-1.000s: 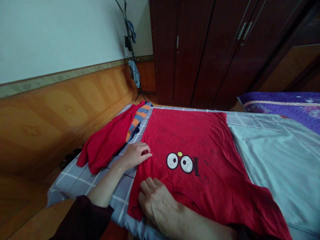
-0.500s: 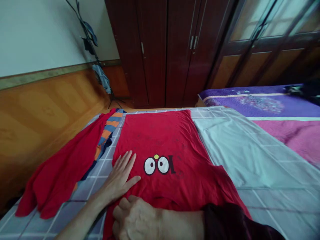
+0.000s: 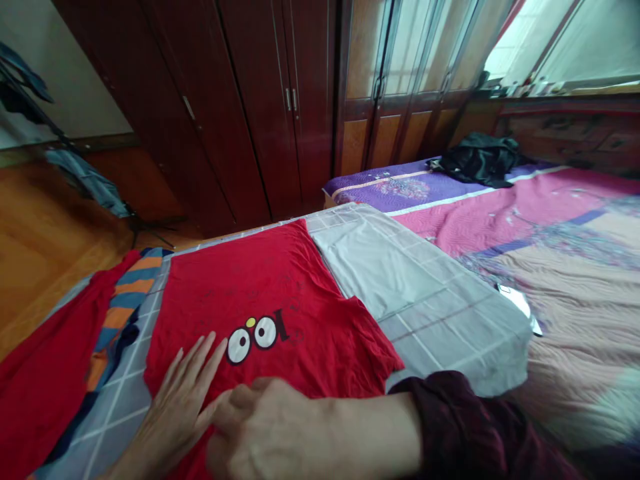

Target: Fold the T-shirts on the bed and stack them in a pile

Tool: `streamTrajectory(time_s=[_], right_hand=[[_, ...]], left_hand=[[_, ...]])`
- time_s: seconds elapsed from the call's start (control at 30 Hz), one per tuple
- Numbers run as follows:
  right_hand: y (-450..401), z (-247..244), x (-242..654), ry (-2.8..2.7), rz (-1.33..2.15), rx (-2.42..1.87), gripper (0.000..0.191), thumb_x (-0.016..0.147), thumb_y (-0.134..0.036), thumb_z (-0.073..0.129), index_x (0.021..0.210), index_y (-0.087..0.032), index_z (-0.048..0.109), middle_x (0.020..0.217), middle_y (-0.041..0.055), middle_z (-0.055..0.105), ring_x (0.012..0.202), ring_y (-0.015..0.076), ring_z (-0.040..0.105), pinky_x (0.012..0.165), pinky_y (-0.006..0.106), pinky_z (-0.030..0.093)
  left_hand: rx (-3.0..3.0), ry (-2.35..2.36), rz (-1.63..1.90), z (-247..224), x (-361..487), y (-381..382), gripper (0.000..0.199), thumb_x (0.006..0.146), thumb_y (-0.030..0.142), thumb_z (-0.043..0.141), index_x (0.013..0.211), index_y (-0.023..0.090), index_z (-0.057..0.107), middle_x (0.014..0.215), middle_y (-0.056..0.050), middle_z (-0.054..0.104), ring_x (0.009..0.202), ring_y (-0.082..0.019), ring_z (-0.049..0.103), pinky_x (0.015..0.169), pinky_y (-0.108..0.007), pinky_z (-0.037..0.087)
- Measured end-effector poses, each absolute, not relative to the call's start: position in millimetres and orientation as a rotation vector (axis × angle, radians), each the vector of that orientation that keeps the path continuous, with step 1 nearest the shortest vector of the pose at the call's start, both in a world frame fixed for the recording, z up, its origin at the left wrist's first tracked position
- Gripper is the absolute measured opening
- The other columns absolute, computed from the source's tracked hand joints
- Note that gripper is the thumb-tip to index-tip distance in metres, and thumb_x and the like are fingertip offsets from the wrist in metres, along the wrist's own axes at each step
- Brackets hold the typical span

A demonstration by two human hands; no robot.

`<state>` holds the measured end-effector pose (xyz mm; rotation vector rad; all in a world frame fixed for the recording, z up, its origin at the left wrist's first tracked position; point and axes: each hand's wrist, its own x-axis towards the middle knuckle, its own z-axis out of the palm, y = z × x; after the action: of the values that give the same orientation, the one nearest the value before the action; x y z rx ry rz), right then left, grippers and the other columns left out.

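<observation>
Head camera view looking down at a bright red T-shirt point(image 3: 240, 280) spread flat, face up, on a grey checked bedsheet point(image 3: 425, 333). Its print of two round cartoon eyes point(image 3: 247, 340) is uppermost. No fold shows in the visible part: the shirt lies open at full width, its far hem straight and one sleeve point(image 3: 370, 340) jutting out toward the right. The near edge is hidden under the hands.

The left hand point(image 3: 175, 417) rests open on the shirt, its fingers spread and pressing flat just below the print. The right hand point(image 3: 263, 430), coming across from a dark maroon sleeve point(image 3: 465, 427), lies curled on the cloth beside the left thumb; whether it pinches the fabric cannot be told.

To the left, a crumpled red garment point(image 3: 40, 393) and an orange-and-blue striped garment point(image 3: 120, 313) lie along the bed's edge. Farther right, a pink quilt point(image 3: 550, 227) covers a second bed, with a black clothing heap point(image 3: 480, 160) at its far end. A dark wooden wardrobe point(image 3: 200, 113) stands beyond.
</observation>
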<state>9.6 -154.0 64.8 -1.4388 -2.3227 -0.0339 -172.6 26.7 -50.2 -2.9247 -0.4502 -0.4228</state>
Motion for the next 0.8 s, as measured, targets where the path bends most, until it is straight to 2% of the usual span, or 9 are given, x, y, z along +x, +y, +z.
streamTrajectory(time_s=[0.03,0.1,0.2,0.3,0.43,0.57,0.67,0.8], right_hand=[[-167,68,24,-2.306,-0.012,-1.451,0.014,0.088,-0.031,0.053,0.081,-0.02,0.057,0.08,-0.0007,0.062,0.071,0.0112,0.054,0.06,0.023,0.042],[-194,66,54,-2.032,0.056,-1.746,0.015,0.09,-0.026,0.048,0.083,-0.018,0.059,0.08,0.001,0.062,0.074,0.0124,0.056,0.063,0.024,0.041],[-237,43,95,-1.465,0.091,-2.175,0.021,0.091,-0.025,0.045,0.091,-0.02,0.065,0.083,0.0028,0.063,0.078,0.0144,0.06,0.067,0.026,0.041],[-274,13,114,-1.079,0.087,-2.499,0.027,0.091,-0.035,0.044,0.097,-0.022,0.066,0.087,0.0038,0.063,0.078,0.0176,0.062,0.067,0.029,0.041],[-294,-5,109,-0.89,0.101,-2.694,0.03,0.087,-0.047,0.048,0.089,-0.023,0.067,0.085,0.0039,0.06,0.083,0.0218,0.061,0.065,0.03,0.039],[-282,-2,99,-0.838,0.177,-2.703,0.019,0.083,-0.036,0.054,0.076,-0.022,0.063,0.079,0.0018,0.06,0.074,0.0187,0.06,0.062,0.029,0.036],[-273,-1,102,-0.761,0.228,-2.64,0.015,0.078,-0.029,0.054,0.067,-0.021,0.059,0.071,0.0005,0.061,0.065,0.0162,0.058,0.059,0.028,0.035],[-263,2,106,-0.611,0.322,-2.357,0.018,0.077,-0.035,0.053,0.067,-0.021,0.057,0.054,-0.0016,0.057,0.051,0.0143,0.053,0.05,0.026,0.035]], left_hand=[[-2.955,-0.418,-0.443,-40,-165,22,0.073,0.087,0.046,0.047,0.149,0.023,0.017,0.146,-0.013,0.038,0.13,-0.031,0.041,0.103,-0.05,0.037],[-3.067,-0.283,-0.403,-15,-143,10,0.069,0.087,0.048,0.049,0.147,0.028,0.023,0.143,-0.009,0.044,0.127,-0.028,0.045,0.102,-0.044,0.04],[-3.233,0.052,-0.237,24,-95,-14,0.06,0.087,0.045,0.052,0.143,0.032,0.033,0.141,-0.004,0.047,0.127,-0.026,0.046,0.105,-0.041,0.038],[-3.372,0.293,-0.126,45,-39,-36,0.051,0.088,0.039,0.055,0.136,0.026,0.044,0.131,-0.007,0.056,0.118,-0.024,0.053,0.101,-0.038,0.041],[-3.628,0.261,-0.278,29,18,-54,0.032,0.089,0.029,0.053,0.12,0.019,0.058,0.107,-0.007,0.065,0.096,-0.02,0.062,0.086,-0.031,0.048],[-3.893,-0.031,-0.638,-9,36,-58,0.018,0.087,0.023,0.051,0.098,0.016,0.064,0.086,-0.004,0.065,0.08,-0.015,0.061,0.076,-0.026,0.047],[-4.076,-0.151,-0.62,-25,35,-53,0.02,0.086,0.025,0.051,0.099,0.016,0.064,0.082,-0.003,0.064,0.076,-0.015,0.06,0.072,-0.026,0.047],[-4.464,-0.329,-0.476,-26,35,-43,0.036,0.086,0.042,0.051,0.108,0.014,0.058,0.078,-0.003,0.063,0.07,-0.014,0.062,0.067,-0.026,0.049]])
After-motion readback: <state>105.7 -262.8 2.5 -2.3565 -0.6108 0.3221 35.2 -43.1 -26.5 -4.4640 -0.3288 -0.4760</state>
